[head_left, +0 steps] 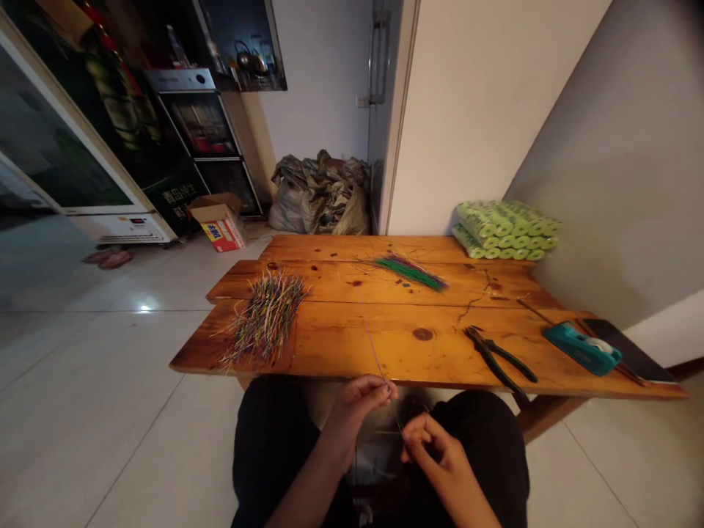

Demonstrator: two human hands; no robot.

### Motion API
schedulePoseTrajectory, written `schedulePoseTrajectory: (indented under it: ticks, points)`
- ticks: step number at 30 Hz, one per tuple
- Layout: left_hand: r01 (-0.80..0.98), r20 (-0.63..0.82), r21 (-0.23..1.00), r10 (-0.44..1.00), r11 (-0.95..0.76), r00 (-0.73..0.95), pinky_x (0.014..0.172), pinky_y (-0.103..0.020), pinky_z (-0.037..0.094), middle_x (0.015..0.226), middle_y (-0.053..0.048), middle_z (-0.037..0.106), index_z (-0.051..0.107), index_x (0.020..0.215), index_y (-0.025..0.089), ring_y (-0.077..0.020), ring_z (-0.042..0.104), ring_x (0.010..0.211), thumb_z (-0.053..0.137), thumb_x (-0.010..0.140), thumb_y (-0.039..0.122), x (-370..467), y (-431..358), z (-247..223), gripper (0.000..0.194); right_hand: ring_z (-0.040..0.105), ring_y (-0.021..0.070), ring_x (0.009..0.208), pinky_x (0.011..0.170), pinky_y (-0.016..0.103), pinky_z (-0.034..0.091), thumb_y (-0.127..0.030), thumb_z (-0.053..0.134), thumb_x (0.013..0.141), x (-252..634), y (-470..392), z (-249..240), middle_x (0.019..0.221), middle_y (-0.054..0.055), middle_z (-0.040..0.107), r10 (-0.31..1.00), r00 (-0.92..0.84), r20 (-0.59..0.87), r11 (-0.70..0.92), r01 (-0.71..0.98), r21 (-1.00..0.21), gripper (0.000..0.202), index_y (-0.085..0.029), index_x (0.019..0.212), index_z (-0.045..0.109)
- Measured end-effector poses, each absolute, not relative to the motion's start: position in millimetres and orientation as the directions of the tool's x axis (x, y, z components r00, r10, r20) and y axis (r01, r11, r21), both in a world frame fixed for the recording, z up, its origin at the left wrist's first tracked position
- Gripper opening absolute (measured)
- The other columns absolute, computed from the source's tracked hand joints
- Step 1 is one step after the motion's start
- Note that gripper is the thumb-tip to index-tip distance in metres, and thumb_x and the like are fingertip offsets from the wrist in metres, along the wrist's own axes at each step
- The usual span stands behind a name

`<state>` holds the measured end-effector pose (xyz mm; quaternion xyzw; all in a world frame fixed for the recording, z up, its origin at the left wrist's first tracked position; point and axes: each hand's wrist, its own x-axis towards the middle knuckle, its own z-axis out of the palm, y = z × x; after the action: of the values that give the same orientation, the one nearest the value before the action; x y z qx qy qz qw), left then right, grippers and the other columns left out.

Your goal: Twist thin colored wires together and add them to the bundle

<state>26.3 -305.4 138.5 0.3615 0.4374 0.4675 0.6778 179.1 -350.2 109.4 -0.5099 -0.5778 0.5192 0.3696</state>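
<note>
My left hand (366, 400) pinches a thin purple wire (369, 334) just in front of the table's near edge; the wire stretches away over the boards. Lower and to the right, my right hand (429, 444) has its fingers closed on the same strand's near end, close to my knee. On the wooden table (335, 337), a pile of mixed-coloured wires (269, 315) lies at the left. Farther back is a bundle of green and purple wires (412, 271).
Black-handled pliers (498, 359), a teal tape dispenser (581, 347) and a dark flat device (630, 350) lie on the table's right side. Green-wrapped rolls (506, 229) stand at the back right corner. Beyond the table are full bags (322, 194) and a cardboard box (220, 222).
</note>
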Motion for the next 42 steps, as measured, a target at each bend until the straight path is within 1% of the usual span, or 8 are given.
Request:
schedulePoseTrajectory:
  ticks: [8, 14, 17, 20, 24, 28, 32, 42]
  points:
    - [-0.192, -0.205, 0.939, 0.912, 0.286, 0.355, 0.076, -0.031, 0.043, 0.067, -0.004, 0.068, 0.068, 0.065, 0.016, -0.0176, 0.06, 0.071, 0.065, 0.065, 0.03, 32.7, -314.8, 134.7, 0.014, 0.056, 0.0204, 0.091, 0.081, 0.032, 0.043, -0.05, 0.045, 0.081, 184.8, -328.8, 119.9, 0.102, 0.007, 0.061, 0.977, -0.107, -0.186, -0.201, -0.151, -0.968, 0.039, -0.02, 0.101, 0.06]
    - [-0.153, -0.239, 0.935, 0.887, 0.319, 0.394, 0.08, -0.033, 0.043, 0.072, -0.005, 0.069, 0.07, 0.065, 0.018, -0.0198, 0.061, 0.078, 0.065, 0.065, 0.027, 35.1, -319.6, 133.6, 0.011, 0.053, 0.0136, 0.066, 0.061, 0.024, 0.043, -0.042, 0.056, 0.077, 174.2, -318.0, 132.3, 0.072, 0.001, 0.057, 0.962, -0.189, -0.199, -0.249, -0.292, -0.923, 0.025, -0.019, 0.083, 0.061]
    - [-0.187, -0.234, 0.936, 0.923, 0.299, 0.305, 0.085, -0.034, 0.041, 0.083, -0.007, 0.07, 0.071, 0.064, 0.017, -0.0229, 0.059, 0.091, 0.068, 0.061, 0.027, 33.0, -318.4, 132.4, 0.011, 0.046, 0.0114, 0.058, 0.057, 0.023, 0.041, -0.041, 0.057, 0.074, 175.1, -310.8, 134.6, 0.06, -0.003, 0.043, 0.987, -0.064, -0.15, -0.162, -0.397, -0.903, 0.022, -0.019, 0.075, 0.054]
    - [-0.19, -0.292, 0.927, 0.941, 0.323, 0.174, 0.079, -0.033, 0.044, 0.082, -0.008, 0.07, 0.071, 0.072, 0.016, -0.0213, 0.061, 0.084, 0.067, 0.063, 0.032, 30.8, -316.3, 127.9, 0.019, 0.03, 0.0069, 0.046, 0.039, 0.017, 0.028, -0.041, 0.059, 0.071, 179.0, -305.9, 136.6, 0.059, -0.006, 0.033, 0.986, 0.034, -0.166, -0.129, -0.478, -0.869, 0.023, -0.021, 0.076, 0.049]
    - [-0.172, -0.303, 0.932, 0.945, 0.321, 0.123, 0.072, -0.031, 0.047, 0.075, -0.007, 0.07, 0.07, 0.077, 0.016, -0.0191, 0.063, 0.073, 0.067, 0.064, 0.035, 31.3, -314.9, 119.3, 0.024, 0.012, 0.0057, 0.04, 0.034, 0.017, 0.011, -0.045, 0.054, 0.076, 178.0, -310.6, 131.4, 0.053, -0.01, 0.023, 0.964, -0.104, -0.247, -0.267, -0.373, -0.888, 0.024, -0.022, 0.079, 0.046]
    - [-0.141, -0.211, 0.965, 0.973, 0.223, 0.096, 0.076, -0.031, 0.046, 0.082, -0.007, 0.07, 0.064, 0.085, 0.016, -0.0193, 0.063, 0.078, 0.066, 0.065, 0.03, 34.5, -316.0, 117.8, 0.025, 0.019, 0.0066, 0.042, 0.039, 0.019, 0.018, -0.046, 0.056, 0.074, 175.3, -315.7, 119.9, 0.049, -0.01, 0.022, 0.977, -0.156, -0.146, -0.154, -0.041, -0.987, 0.027, -0.02, 0.079, 0.053]
    - [-0.045, -0.12, 0.992, 0.993, 0.12, 0.014, 0.069, -0.029, 0.047, 0.066, -0.002, 0.068, 0.049, 0.077, 0.019, -0.0172, 0.064, 0.067, 0.067, 0.063, 0.026, 37.7, -318.7, 124.1, 0.023, 0.023, 0.0079, 0.046, 0.045, 0.021, 0.02, -0.044, 0.057, 0.073, 177.6, -314.3, 115.5, 0.049, -0.008, 0.023, 0.99, -0.131, -0.057, -0.032, 0.187, -0.982, 0.028, -0.018, 0.08, 0.062]
    - [-0.033, -0.106, 0.994, 0.991, 0.109, 0.08, 0.067, -0.028, 0.045, 0.062, 0.002, 0.064, 0.039, 0.071, 0.021, -0.0156, 0.062, 0.064, 0.063, 0.066, 0.024, 40.8, -319.1, 121.7, 0.025, 0.023, 0.0082, 0.048, 0.046, 0.022, 0.019, -0.041, 0.054, 0.077, 179.7, -317.4, 119.2, 0.051, -0.008, 0.023, 0.995, -0.08, -0.051, -0.04, 0.132, -0.99, 0.024, -0.018, 0.071, 0.056]
